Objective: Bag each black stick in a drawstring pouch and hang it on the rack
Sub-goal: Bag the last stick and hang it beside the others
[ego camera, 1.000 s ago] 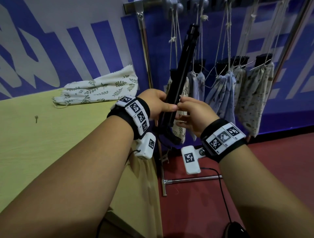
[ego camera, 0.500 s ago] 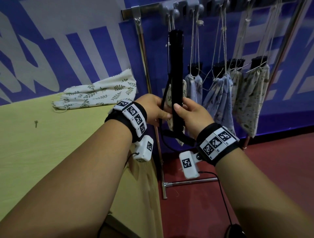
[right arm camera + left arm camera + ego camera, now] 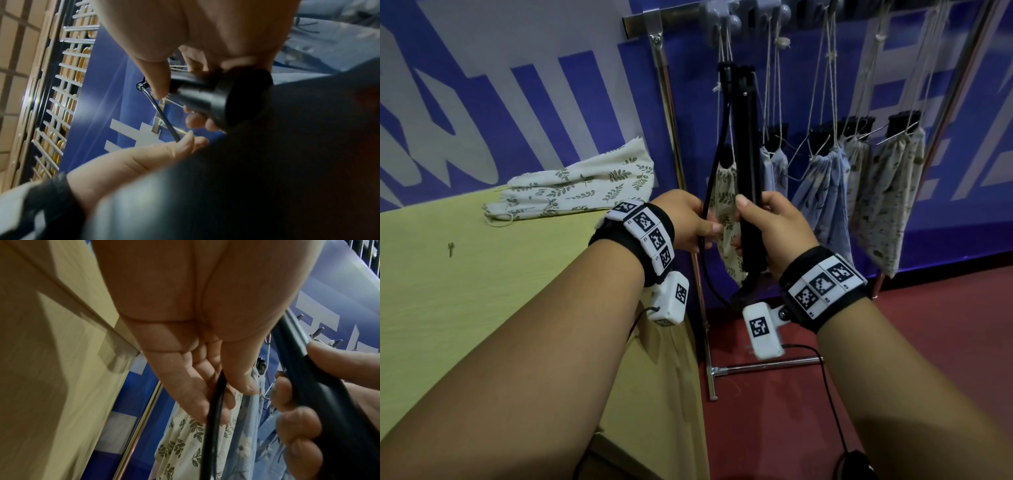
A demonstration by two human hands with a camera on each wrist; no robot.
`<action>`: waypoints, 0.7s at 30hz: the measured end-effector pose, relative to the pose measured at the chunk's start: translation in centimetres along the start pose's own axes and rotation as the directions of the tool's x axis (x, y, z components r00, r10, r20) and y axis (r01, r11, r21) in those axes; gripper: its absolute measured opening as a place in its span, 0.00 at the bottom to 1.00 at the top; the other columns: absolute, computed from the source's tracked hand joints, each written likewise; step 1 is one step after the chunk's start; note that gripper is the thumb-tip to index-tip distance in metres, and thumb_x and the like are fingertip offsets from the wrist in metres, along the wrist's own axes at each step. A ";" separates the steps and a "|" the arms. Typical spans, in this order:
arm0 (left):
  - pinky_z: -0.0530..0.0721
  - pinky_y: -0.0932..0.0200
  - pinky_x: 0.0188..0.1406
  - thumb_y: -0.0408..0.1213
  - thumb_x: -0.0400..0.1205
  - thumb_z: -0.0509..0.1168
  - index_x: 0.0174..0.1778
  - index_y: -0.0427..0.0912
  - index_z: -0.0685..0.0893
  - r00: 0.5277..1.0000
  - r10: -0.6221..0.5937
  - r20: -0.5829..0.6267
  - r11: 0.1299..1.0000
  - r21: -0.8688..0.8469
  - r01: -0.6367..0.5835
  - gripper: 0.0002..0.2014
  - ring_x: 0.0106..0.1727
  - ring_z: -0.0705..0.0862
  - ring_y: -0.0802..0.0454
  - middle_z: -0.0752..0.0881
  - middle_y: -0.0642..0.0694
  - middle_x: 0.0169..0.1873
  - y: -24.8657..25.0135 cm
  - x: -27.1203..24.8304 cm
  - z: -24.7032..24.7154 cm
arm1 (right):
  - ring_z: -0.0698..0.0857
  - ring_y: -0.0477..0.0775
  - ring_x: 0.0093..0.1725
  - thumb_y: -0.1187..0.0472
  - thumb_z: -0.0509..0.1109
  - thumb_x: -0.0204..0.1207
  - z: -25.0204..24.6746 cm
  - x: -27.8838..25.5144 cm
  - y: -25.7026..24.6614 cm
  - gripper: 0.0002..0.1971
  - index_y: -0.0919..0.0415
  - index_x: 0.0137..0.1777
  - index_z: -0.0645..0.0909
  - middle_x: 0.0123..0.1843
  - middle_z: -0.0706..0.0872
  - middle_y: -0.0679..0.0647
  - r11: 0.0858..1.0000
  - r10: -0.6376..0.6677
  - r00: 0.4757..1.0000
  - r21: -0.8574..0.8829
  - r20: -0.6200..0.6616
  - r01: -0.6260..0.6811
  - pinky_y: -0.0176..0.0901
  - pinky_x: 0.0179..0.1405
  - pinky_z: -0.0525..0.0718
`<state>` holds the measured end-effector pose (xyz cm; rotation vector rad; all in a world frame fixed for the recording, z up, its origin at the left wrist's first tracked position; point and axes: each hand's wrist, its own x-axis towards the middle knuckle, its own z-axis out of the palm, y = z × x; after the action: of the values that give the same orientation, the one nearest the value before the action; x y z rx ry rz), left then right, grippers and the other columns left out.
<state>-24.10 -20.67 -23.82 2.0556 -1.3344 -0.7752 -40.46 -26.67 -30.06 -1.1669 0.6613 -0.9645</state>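
Note:
In the head view a long black stick stands nearly upright in front of the rack. My right hand grips its lower part, thumb up along the shaft. A thin black strap loops from the stick's top down to its base. My left hand pinches that strap between thumb and fingers, left of the stick. The left wrist view has the strap running across my left fingers. The stick's round butt end faces the right wrist camera. A pile of empty leaf-print pouches lies on the table.
Several filled pouches hang by their strings from the rack's hooks, and one leaf-print pouch hangs right behind the stick. The yellow table ends at its right edge close to the rack's post. Beyond it is red floor.
The stick swung from leaning right to nearly upright. The strap now bows out to the left, away from the shaft, with my left hand on it. My right hand kept its grip.

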 end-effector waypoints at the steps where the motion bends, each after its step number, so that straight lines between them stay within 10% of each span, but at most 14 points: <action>1: 0.94 0.51 0.43 0.35 0.84 0.75 0.47 0.35 0.87 1.000 -0.011 -0.012 0.999 -0.041 0.011 0.06 0.38 0.93 0.47 0.93 0.36 0.37 0.0 0.0 0.1 | 0.88 0.61 0.38 0.54 0.77 0.86 -0.1 0.1 -0.1 0.11 0.60 0.57 0.82 0.44 0.89 0.57 0.998 0.013 1.000 0.055 0.017 -0.014 0.57 0.38 0.87; 5: 0.92 0.55 0.33 0.32 0.85 0.72 0.47 0.35 0.80 0.999 -0.039 -0.010 0.967 -0.253 0.035 0.07 0.32 0.91 0.48 0.89 0.36 0.37 0.0 0.0 0.3 | 0.90 0.58 0.49 0.51 0.73 0.89 -0.3 0.2 0.0 0.12 0.60 0.62 0.87 0.50 0.92 0.56 0.997 0.045 0.996 0.058 0.076 -0.050 0.53 0.48 0.90; 9: 0.92 0.48 0.52 0.33 0.86 0.72 0.48 0.36 0.85 0.995 -0.021 0.102 0.991 -0.131 0.034 0.05 0.46 0.93 0.42 0.92 0.36 0.43 -0.1 -0.1 0.4 | 0.93 0.57 0.54 0.43 0.75 0.85 -0.2 0.3 0.5 0.27 0.55 0.80 0.80 0.59 0.94 0.56 0.998 0.052 0.996 -0.033 0.078 -0.050 0.48 0.43 0.91; 16: 0.91 0.45 0.62 0.29 0.75 0.81 0.53 0.34 0.91 0.975 -0.073 0.211 0.996 0.070 0.060 0.12 0.53 0.93 0.45 0.93 0.33 0.50 -0.6 0.2 0.7 | 0.88 0.73 0.54 0.50 0.68 0.91 0.1 0.0 0.1 0.14 0.54 0.71 0.84 0.63 0.87 0.77 0.994 0.003 0.991 0.104 0.137 -0.017 0.78 0.60 0.88; 21: 0.93 0.46 0.57 0.22 0.77 0.77 0.58 0.28 0.86 0.972 -0.080 0.223 0.996 0.058 0.068 0.14 0.47 0.92 0.44 0.90 0.34 0.47 -0.5 0.0 0.9 | 0.89 0.70 0.59 0.51 0.64 0.94 -0.1 0.0 -0.8 0.16 0.56 0.75 0.82 0.61 0.89 0.66 0.977 0.009 0.997 0.212 0.082 -0.026 0.79 0.66 0.87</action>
<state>-24.50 -20.66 -24.80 2.1164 -1.4162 -1.0438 -40.73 -26.78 -29.37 -1.0036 0.4898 -0.9441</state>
